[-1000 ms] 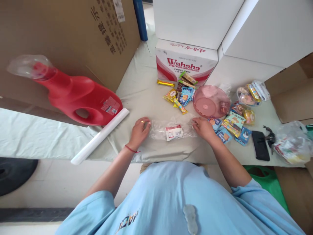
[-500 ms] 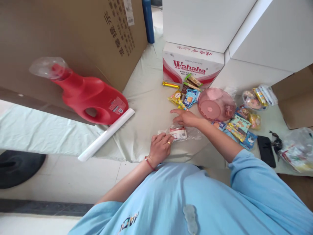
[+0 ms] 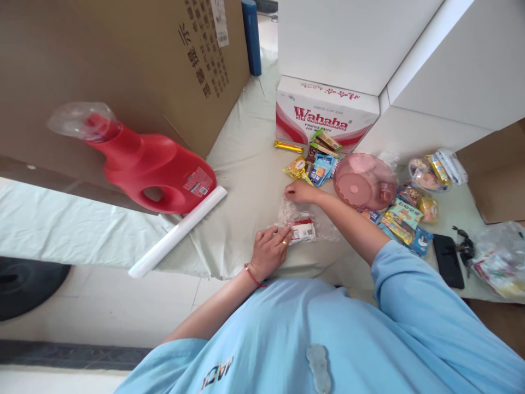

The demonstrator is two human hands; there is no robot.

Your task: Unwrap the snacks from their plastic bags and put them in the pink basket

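A small red-and-white packet [image 3: 304,230] with a barcode lies on the cloth in front of my body. Over its left end, my left hand [image 3: 269,249] presses with bent fingers, pinning it down. Crinkled clear plastic [image 3: 287,211] surrounds the packet and reaches up to my right hand [image 3: 302,192]. That hand is closed, its fingertips pinching the edge of the plastic. Just beyond it lie several wrapped snacks [image 3: 321,167], with a pink translucent bowl [image 3: 364,180] to their right.
A red detergent bottle [image 3: 158,169] and a white roll [image 3: 178,232] lie left. A Wahaba carton [image 3: 326,112] stands behind. To the right are more snacks [image 3: 404,214], a round clear tub [image 3: 430,174], a black phone [image 3: 448,260], keys [image 3: 465,244] and a plastic bag [image 3: 501,261].
My right hand has gone from outstretched fingers to a closed pinch, drawing the clear plastic upward from the packet. My left hand stays on the packet.
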